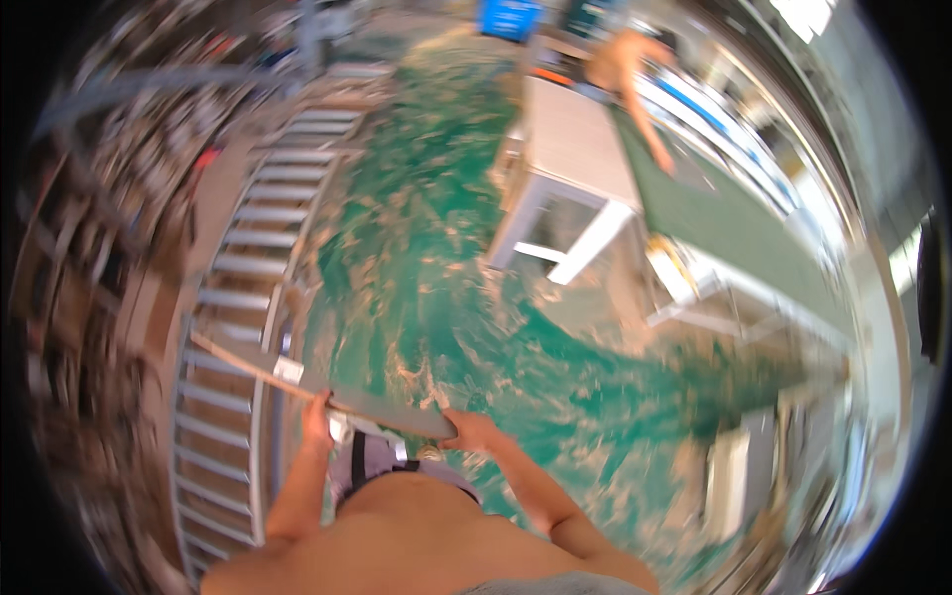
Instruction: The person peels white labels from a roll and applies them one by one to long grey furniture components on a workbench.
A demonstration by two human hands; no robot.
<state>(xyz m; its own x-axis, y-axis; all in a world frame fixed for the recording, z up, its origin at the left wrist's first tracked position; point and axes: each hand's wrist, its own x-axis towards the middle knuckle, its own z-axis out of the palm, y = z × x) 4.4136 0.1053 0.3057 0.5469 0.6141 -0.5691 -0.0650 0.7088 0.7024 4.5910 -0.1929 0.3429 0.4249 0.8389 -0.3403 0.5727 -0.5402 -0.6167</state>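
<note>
A long, narrow grey board (372,404) with a pale wood-coloured edge is held level in front of my body. It slants from the far left toward my right, and a small white label sticks to it. My left hand (317,420) is closed on its near edge around the middle. At the right end, my right hand (470,431) grips the board, fingers wrapped at its tip. The board's left part reaches over a metal roller conveyor (260,263); whether it touches the rollers I cannot tell. Motion blur smears the surroundings.
A light-topped table (575,139) with white legs stands ahead, beside a green-topped bench (714,208) where another person's arm (640,109) reaches over. Blurred stacks (89,327) line the left. A blue bin (510,18) is far ahead. The floor (426,288) is green and dusty.
</note>
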